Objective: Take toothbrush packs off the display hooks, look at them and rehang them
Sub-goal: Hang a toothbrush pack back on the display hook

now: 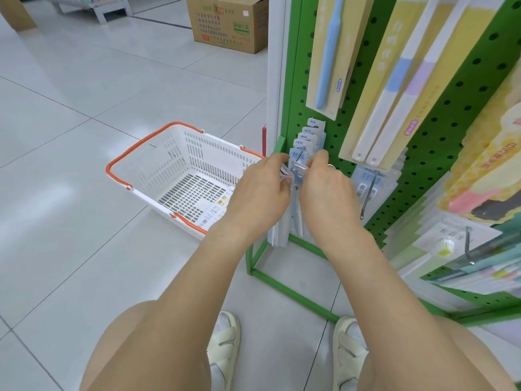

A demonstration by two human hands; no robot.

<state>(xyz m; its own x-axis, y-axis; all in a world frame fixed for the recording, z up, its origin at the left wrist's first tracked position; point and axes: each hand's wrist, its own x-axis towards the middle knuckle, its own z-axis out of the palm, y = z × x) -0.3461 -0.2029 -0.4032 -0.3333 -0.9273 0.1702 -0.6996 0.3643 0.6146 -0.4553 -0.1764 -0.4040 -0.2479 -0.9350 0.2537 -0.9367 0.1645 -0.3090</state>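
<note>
A row of pale blue toothbrush packs point(306, 138) hangs on a low hook of the green pegboard point(439, 128). My left hand point(260, 193) and my right hand point(327, 190) meet at the front of that row. Both pinch the top of a clear toothbrush pack point(297, 176) at the tip of the hook. The pack hangs down between my wrists, and its lower end point(277, 235) shows below my left hand. My fingers hide the hook's tip, so whether the pack is on the hook is unclear.
A white shopping basket point(180, 165) with orange handles sits on the tiled floor to the left, a printed card inside. More packs hang on a neighbouring hook point(366, 198) to the right. Long yellow packs point(400, 80) hang above. A cardboard box point(229, 22) stands farther back.
</note>
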